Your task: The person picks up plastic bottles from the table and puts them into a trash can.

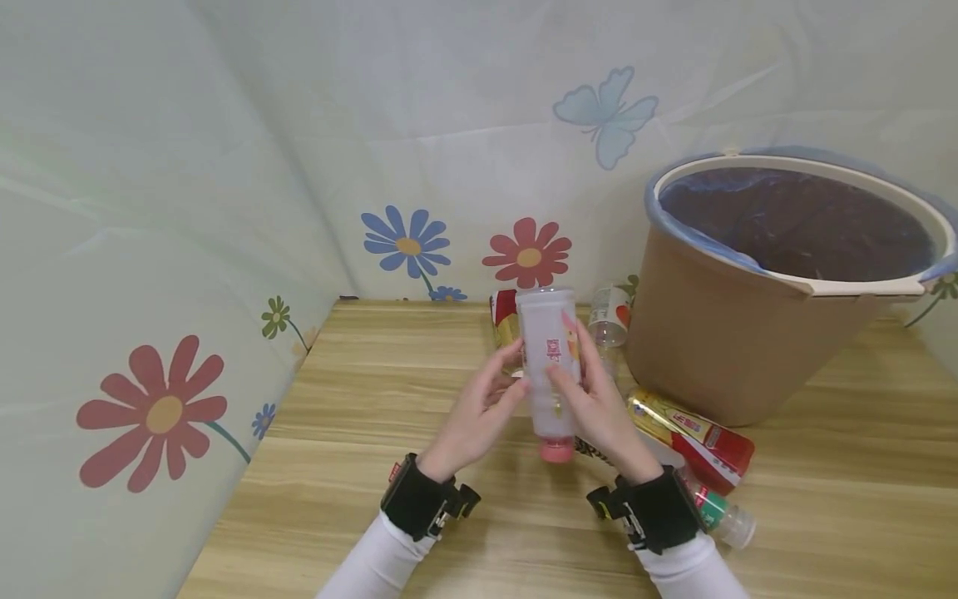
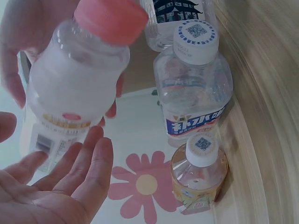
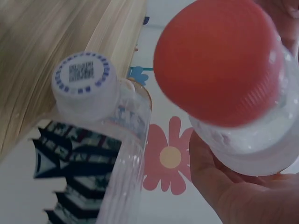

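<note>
Between my hands is a whitish plastic bottle (image 1: 540,374) with a pink-red cap (image 1: 557,450), its cap end pointing toward me and its base away. My right hand (image 1: 609,420) grips it from the right, thumb across the label and fingers round the side. On the other side, my left hand (image 1: 467,424) has its fingers extended, the tips at the label in the left wrist view. Beyond the held bottle, that view shows a clear bottle with a blue label (image 2: 194,88) and a small bottle with an orange-brown body (image 2: 198,179).
A large brown bin (image 1: 703,341) lined with a blue bag stands at the right. By its foot lies a red and yellow bottle (image 1: 696,433), with a green-labelled bottle (image 1: 718,512) nearer me. A clear bottle (image 1: 609,316) is at the back, beside the flower-printed wall sheet (image 1: 449,125).
</note>
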Demonstrator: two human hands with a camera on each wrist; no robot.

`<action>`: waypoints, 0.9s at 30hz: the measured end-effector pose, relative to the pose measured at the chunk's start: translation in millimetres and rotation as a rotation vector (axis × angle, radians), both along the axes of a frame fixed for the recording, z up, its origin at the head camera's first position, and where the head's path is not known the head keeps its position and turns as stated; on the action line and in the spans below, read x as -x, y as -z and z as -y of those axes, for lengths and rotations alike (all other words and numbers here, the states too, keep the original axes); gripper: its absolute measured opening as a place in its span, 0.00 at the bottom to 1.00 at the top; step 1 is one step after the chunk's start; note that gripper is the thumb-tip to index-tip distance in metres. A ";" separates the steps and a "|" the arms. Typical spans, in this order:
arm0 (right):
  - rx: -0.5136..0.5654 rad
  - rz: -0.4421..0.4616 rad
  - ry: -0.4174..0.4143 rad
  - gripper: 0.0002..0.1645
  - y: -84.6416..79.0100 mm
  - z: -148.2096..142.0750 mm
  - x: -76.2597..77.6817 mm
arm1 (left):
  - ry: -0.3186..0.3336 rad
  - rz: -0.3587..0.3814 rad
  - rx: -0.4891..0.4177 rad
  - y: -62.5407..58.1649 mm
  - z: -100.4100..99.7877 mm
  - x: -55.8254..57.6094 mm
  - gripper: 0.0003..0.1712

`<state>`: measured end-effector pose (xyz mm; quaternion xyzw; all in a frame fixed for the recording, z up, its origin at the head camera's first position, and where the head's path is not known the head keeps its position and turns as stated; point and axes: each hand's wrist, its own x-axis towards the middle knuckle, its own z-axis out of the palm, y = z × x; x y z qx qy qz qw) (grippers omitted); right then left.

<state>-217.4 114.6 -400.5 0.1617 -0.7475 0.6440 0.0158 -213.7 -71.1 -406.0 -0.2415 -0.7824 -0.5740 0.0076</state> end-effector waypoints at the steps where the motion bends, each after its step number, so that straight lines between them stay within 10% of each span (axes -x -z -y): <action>1: -0.011 -0.005 -0.007 0.43 -0.1 -1.2 0.2 | -0.004 -0.002 0.001 -0.6 0.9 0.2 0.32; 10: -0.156 0.016 -0.022 0.56 -3.0 -6.1 -2.8 | -0.083 -0.034 0.068 -4.3 8.0 0.3 0.25; 19: -0.226 0.065 0.013 0.53 -7.0 -7.9 -3.6 | -0.245 -0.297 0.310 -4.2 10.1 1.7 0.21; 27: -0.181 0.099 0.074 0.50 -6.7 -10.2 -2.1 | -0.302 -0.367 0.420 -5.4 10.8 2.1 0.19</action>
